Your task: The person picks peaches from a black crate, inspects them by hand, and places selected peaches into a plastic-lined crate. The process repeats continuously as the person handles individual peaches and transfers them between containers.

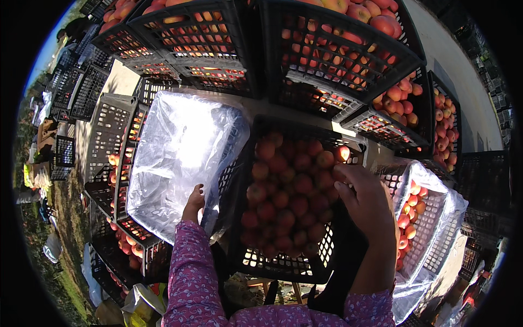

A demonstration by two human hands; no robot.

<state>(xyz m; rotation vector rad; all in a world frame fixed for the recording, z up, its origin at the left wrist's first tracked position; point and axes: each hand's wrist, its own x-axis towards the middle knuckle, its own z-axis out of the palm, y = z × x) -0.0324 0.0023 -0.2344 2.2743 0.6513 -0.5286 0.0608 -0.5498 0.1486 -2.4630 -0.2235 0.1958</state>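
Observation:
Before me stands a black plastic crate (282, 269) with many red apples (300, 182) in shade. My right hand (359, 192) is over the crate's right side, its thumb and fingertips at an apple (338, 173) near the edge; whether it grips that apple is not clear. My left hand (197, 201) is over the near right side of a crate lined with a clear plastic bag (163, 171), its fingers slightly curled and apart, with nothing seen in them. Sunlight glares off the bag, and no apples show in it.
Stacked black crates (339, 53) full of apples rise ahead. At the right, a plastic-lined crate (433, 229) holds some apples. More crates (122, 233) with apples stand at the left. A white and yellow bag (143, 304) lies at the lower left.

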